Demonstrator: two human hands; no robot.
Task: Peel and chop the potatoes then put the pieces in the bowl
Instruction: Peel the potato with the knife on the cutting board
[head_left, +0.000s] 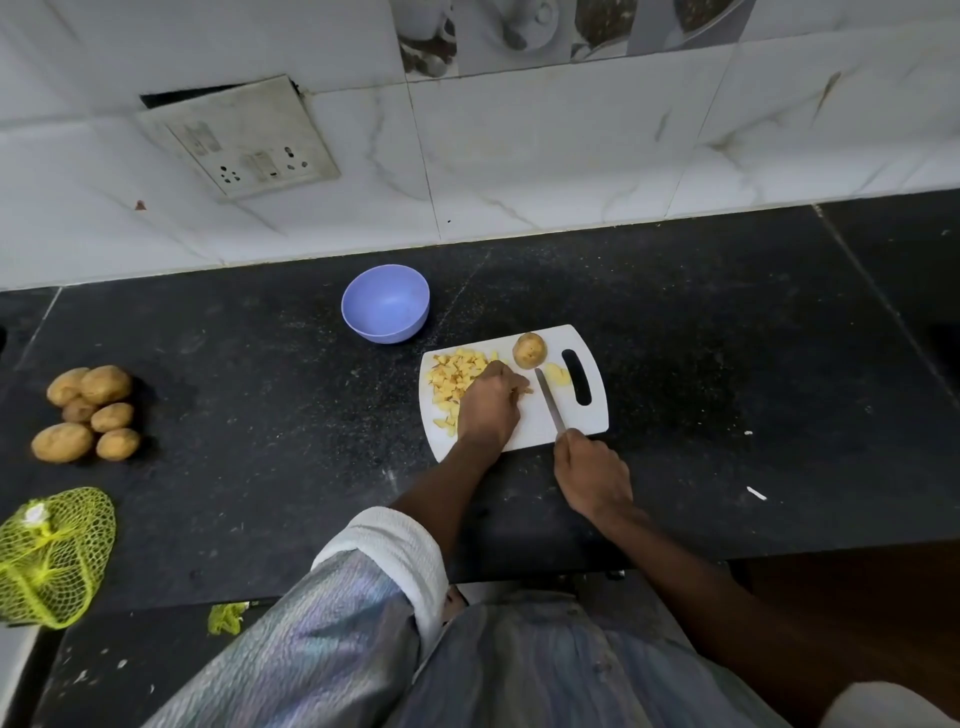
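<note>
A white cutting board (592, 415) lies on the black counter. Several yellow chopped potato pieces (454, 376) are heaped on its left part, where my left hand (491, 402) lies with curled fingers pinching some pieces. My right hand (592, 475) grips the handle of a knife (549, 404) whose blade points away over the board. A cut potato with skin (530, 351) stands near the board's far edge, with a few more pieces (558, 375) beside the blade. The purple bowl (385, 310) stands behind the board to the left and looks empty.
Several whole potatoes (88, 413) lie in a cluster at the left of the counter. A yellow-green mesh bag (49, 553) sits at the near left edge. A tiled wall with a switch plate (241, 140) runs behind the counter.
</note>
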